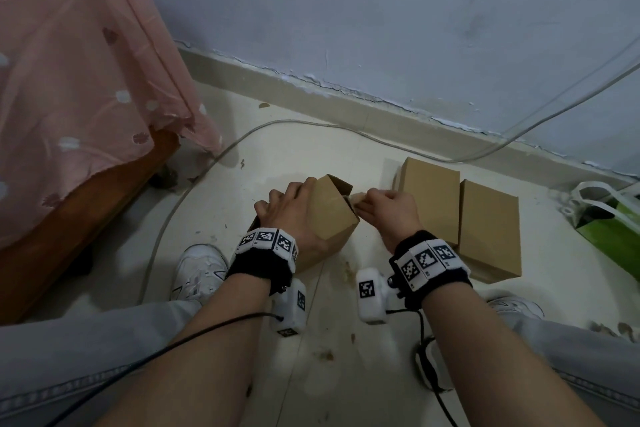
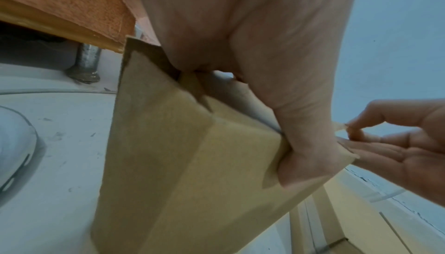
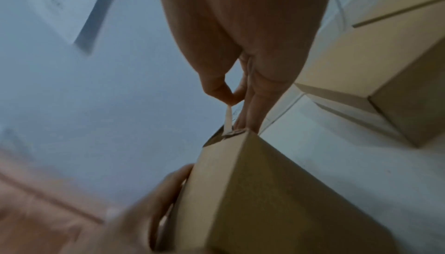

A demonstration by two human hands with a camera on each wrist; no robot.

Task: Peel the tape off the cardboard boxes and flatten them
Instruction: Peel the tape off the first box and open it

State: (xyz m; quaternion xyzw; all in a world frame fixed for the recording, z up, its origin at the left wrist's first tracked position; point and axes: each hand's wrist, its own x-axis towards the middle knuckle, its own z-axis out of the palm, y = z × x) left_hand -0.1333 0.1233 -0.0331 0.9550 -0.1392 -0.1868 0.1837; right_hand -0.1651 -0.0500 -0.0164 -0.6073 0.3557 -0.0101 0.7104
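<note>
A brown cardboard box (image 1: 332, 215) stands tilted on the floor between my knees, one end flap lifted. My left hand (image 1: 289, 210) grips it from above, fingers over the far side and thumb on the near face (image 2: 305, 165). My right hand (image 1: 382, 207) pinches a thin strip of tape (image 3: 228, 117) between thumb and forefinger at the box's upper right corner (image 3: 237, 132). The strip runs taut from the corner up to the pinch. The same box (image 2: 192, 163) fills the left wrist view, with the right hand (image 2: 395, 144) beside it.
Two closed cardboard boxes (image 1: 431, 198) (image 1: 488, 229) lie side by side on the floor to the right. A green and white bag (image 1: 609, 219) sits further right. A bed with pink cover (image 1: 69, 97) stands at left; a cable (image 1: 311, 123) runs along the wall.
</note>
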